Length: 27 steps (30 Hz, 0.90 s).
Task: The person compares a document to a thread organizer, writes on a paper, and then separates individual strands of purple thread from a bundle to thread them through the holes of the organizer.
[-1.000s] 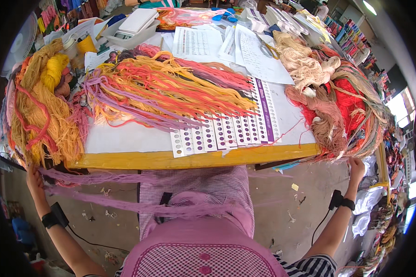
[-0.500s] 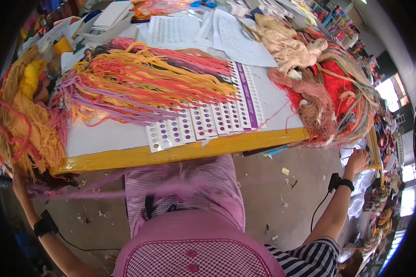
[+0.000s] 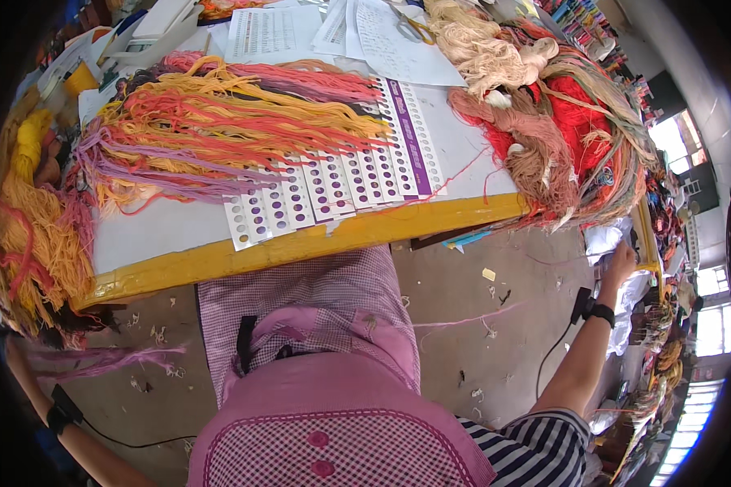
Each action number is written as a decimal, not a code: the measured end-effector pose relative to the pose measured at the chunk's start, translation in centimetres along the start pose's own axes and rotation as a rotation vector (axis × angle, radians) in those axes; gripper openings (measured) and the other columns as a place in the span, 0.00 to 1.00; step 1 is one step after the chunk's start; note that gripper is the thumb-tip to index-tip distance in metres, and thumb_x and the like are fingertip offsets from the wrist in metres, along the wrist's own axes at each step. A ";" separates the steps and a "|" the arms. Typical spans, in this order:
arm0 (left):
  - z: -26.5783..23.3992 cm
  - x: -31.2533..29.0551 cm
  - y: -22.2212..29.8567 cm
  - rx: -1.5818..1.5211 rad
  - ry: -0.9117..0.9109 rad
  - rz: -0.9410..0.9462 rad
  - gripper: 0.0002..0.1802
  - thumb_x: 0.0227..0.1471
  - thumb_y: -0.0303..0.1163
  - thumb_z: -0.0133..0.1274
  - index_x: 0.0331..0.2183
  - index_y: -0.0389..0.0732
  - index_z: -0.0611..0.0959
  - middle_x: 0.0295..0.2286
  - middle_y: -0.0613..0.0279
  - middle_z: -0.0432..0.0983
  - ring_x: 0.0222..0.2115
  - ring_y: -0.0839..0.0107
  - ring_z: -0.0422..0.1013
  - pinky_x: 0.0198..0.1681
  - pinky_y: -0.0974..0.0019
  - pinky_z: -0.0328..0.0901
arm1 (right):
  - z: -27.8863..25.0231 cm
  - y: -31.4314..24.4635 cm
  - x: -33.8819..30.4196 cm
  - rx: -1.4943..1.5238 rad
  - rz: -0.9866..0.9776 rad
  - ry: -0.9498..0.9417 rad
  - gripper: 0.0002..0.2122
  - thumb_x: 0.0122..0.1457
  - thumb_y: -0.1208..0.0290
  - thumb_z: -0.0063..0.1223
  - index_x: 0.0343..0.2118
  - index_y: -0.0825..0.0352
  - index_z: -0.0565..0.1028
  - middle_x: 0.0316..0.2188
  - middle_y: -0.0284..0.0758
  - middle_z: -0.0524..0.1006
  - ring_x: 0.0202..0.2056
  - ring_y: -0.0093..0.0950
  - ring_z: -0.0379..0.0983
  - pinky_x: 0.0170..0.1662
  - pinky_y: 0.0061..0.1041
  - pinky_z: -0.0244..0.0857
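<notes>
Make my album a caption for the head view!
Purple strands beside the left hand, colourful yarn bundles piled on the table.

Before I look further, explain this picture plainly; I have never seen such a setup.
There is no machine, only a person's bare left hand and right hand. The camera sits on the head, looking down; its fisheye lens bends straight edges. On the yellow-edged table, a long bundle of orange, coral and lilac yarn lies partly over spotted cards, with papers behind and yarn heaps at both ends. Purple strands hang beside the left hand, whose grip is too dim to tell. The right hand is curled; anything in it is too small to tell.
</notes>
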State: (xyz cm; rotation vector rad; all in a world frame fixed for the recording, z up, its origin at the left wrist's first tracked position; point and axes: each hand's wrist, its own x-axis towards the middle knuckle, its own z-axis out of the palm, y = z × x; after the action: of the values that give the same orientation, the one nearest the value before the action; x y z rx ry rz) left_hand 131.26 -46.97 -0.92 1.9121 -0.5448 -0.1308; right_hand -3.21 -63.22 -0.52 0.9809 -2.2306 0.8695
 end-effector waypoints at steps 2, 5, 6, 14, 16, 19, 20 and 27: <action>7.1 -5.2 5.1 -0.351 -0.164 -0.174 0.16 0.62 0.40 0.41 0.44 0.40 0.75 0.27 0.67 0.72 0.19 0.84 0.56 0.16 0.78 0.45 | 0.7 -7.9 -4.9 0.750 0.351 -0.204 0.16 0.59 0.59 0.51 0.19 0.65 0.70 0.16 0.30 0.71 0.14 0.17 0.61 0.15 0.18 0.52; 13.5 -14.0 13.1 -0.663 -0.703 -0.316 0.10 0.62 0.36 0.43 0.27 0.47 0.68 0.16 0.79 0.51 0.12 0.89 0.46 0.11 0.80 0.40 | 1.8 -18.2 -10.9 0.760 0.286 -0.499 0.11 0.58 0.62 0.54 0.23 0.60 0.72 0.15 0.21 0.64 0.15 0.11 0.54 0.17 0.15 0.45; 18.1 -18.9 16.4 -0.666 -0.619 -0.367 0.10 0.62 0.37 0.44 0.27 0.48 0.68 0.15 0.78 0.51 0.12 0.89 0.45 0.11 0.81 0.40 | -0.2 -23.2 -13.1 0.713 0.173 -0.644 0.06 0.59 0.68 0.54 0.29 0.63 0.76 0.21 0.23 0.72 0.21 0.13 0.63 0.23 0.14 0.56; 36.5 -36.2 27.3 -0.506 -1.337 -0.317 0.12 0.56 0.37 0.50 0.24 0.42 0.76 0.14 0.73 0.64 0.11 0.86 0.52 0.13 0.78 0.42 | -3.7 -45.4 -26.5 1.031 -0.410 -1.088 0.07 0.59 0.77 0.44 0.40 0.68 0.69 0.30 0.35 0.79 0.21 0.23 0.72 0.28 0.22 0.67; 39.6 -38.7 28.1 -0.434 -1.417 -0.338 0.12 0.55 0.38 0.50 0.27 0.40 0.78 0.17 0.68 0.69 0.11 0.85 0.53 0.13 0.78 0.43 | -2.4 -47.7 -28.1 1.108 -0.427 -1.130 0.06 0.58 0.76 0.47 0.38 0.68 0.72 0.26 0.35 0.78 0.21 0.24 0.74 0.27 0.21 0.67; 43.0 -40.5 27.1 -0.411 -1.497 -0.451 0.14 0.55 0.39 0.52 0.29 0.37 0.80 0.21 0.61 0.74 0.11 0.84 0.55 0.12 0.77 0.44 | -0.9 -49.6 -29.1 1.036 -0.276 -1.247 0.04 0.55 0.76 0.54 0.31 0.71 0.77 0.22 0.30 0.76 0.22 0.16 0.70 0.27 0.19 0.65; 43.7 -40.8 26.4 -0.419 -1.562 -0.516 0.15 0.55 0.40 0.52 0.29 0.36 0.80 0.23 0.58 0.76 0.11 0.83 0.57 0.12 0.76 0.45 | -0.3 -49.7 -29.4 1.039 -0.280 -1.248 0.04 0.55 0.76 0.54 0.31 0.71 0.77 0.22 0.30 0.76 0.22 0.16 0.70 0.27 0.19 0.65; 44.7 -41.4 25.4 -0.450 -1.476 -0.399 0.15 0.55 0.40 0.53 0.29 0.36 0.79 0.21 0.62 0.76 0.11 0.83 0.58 0.13 0.78 0.48 | -0.4 -49.7 -30.1 0.901 -0.555 -0.993 0.07 0.49 0.72 0.59 0.31 0.68 0.78 0.22 0.33 0.76 0.22 0.19 0.71 0.26 0.20 0.64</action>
State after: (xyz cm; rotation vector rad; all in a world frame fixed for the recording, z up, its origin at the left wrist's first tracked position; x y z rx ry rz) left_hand 71.44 -74.91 -2.70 1.1688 -0.9321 -1.8273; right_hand 53.34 -76.18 -4.28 2.7744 -1.9387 1.3023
